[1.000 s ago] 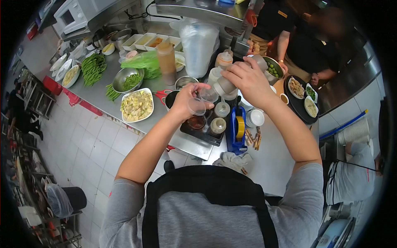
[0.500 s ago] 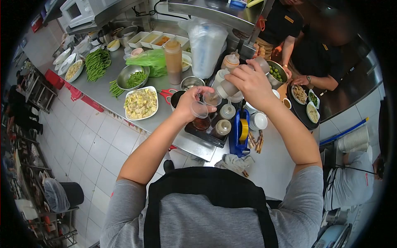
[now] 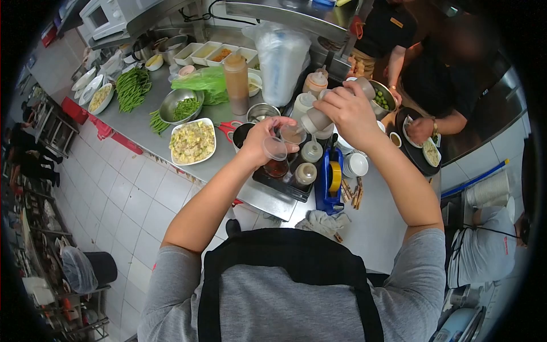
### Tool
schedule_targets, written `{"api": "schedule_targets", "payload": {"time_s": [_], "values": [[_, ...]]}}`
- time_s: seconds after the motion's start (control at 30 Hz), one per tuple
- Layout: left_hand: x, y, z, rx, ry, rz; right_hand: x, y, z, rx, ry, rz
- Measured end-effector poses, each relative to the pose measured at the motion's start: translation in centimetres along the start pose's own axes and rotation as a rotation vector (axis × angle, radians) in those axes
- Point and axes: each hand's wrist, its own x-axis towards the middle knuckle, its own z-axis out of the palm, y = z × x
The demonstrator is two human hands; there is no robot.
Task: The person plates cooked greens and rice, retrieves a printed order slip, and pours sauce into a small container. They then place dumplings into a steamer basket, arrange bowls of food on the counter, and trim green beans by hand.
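My left hand [image 3: 263,143] grips a small clear plastic cup [image 3: 293,135] with some brownish sauce in it. A second clear round piece [image 3: 274,149], a cup or its lid, is held in the same fingers. My right hand [image 3: 348,113] is wrapped around a squeeze bottle [image 3: 317,121], tipped over with its lower-left end at the cup's rim. Below my hands, more capped squeeze bottles [image 3: 306,173] stand in a black tray [image 3: 282,190], beside a dark red sauce [image 3: 276,167]. Red-handled scissors [image 3: 228,126] lie left of my left hand.
A blue tape dispenser [image 3: 329,188] and a crumpled cloth [image 3: 323,223] are on the near counter. To the left are a square dish of food [image 3: 194,142], a metal bowl [image 3: 171,107] and green beans [image 3: 133,89]. Two people stand opposite, beside a black tray [image 3: 421,162] of plates.
A co-worker's hand has moved onto a plate on the black tray at right. My hands stay nearly in place, the bottle still tipped at the cup.
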Motion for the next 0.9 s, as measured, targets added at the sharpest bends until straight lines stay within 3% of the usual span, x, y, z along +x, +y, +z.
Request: {"api": "schedule_targets", "payload": {"time_s": [0.2, 0.3, 0.4, 0.43, 0.53, 0.6, 0.7, 0.8, 0.87, 0.9], "values": [[1.2, 1.4, 0.4, -0.007, -0.043, 0.037, -1.2, 1.2, 0.0, 0.135, 0.007, 0.146], [2.7, 3.3, 0.6, -0.105, -0.068, 0.082, -2.1, 2.7, 0.2, 0.414, -0.111, 0.39], [5.2, 5.6, 1.0, -0.105, -0.023, 0.172, -3.3, 5.3, 2.7, 0.855, -0.035, 0.63], [5.9, 6.6, 1.2, -0.083, 0.007, 0.19, -3.4, 6.8, 3.8, 0.865, -0.018, 0.646], [6.4, 8.5, 0.7, -0.1, 0.026, 0.2, -3.7, 10.3, 8.5, 1.037, 0.336, 0.798], [5.6, 8.5, -0.2, -0.18, 0.015, 0.202, -4.2, 12.4, 12.7, 0.932, 0.445, 0.959], [2.9, 6.3, -2.4, 0.049, 0.147, 0.258, -4.3, 13.6, 17.5, 0.94, 0.583, 1.008], [-2.1, 5.1, -4.1, -0.002, 0.213, 0.24, -5.0, 13.8, 20.8, 1.109, 0.373, 1.059], [-5.2, 3.8, -5.1, 0.207, 0.284, 0.139, -4.8, 13.3, 21.2, 1.235, 0.167, 1.153], [-6.6, 3.1, -5.5, 0.312, 0.314, 0.084, -6.2, 15.0, 24.4, 1.262, 0.053, 1.167]]}}
